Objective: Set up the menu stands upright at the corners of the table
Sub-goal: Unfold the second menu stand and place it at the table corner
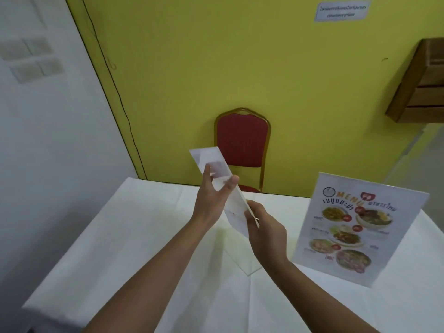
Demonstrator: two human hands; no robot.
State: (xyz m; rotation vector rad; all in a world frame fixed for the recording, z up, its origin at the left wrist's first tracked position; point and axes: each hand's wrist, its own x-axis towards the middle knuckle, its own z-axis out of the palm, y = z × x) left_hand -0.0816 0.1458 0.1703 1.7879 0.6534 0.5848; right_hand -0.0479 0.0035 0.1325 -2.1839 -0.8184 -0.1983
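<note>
Both hands [212, 198] [266, 227] raised, fingers seemingly pinching.

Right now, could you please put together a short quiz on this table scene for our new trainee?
1. True or false: the menu stand on the right is standing upright on the table.
2. Which hands hold the second menu stand? A) left hand only B) right hand only C) both
3. What colour is the chair behind the table?

Key: 1 true; 2 C; 3 red, with a gold frame.
</note>
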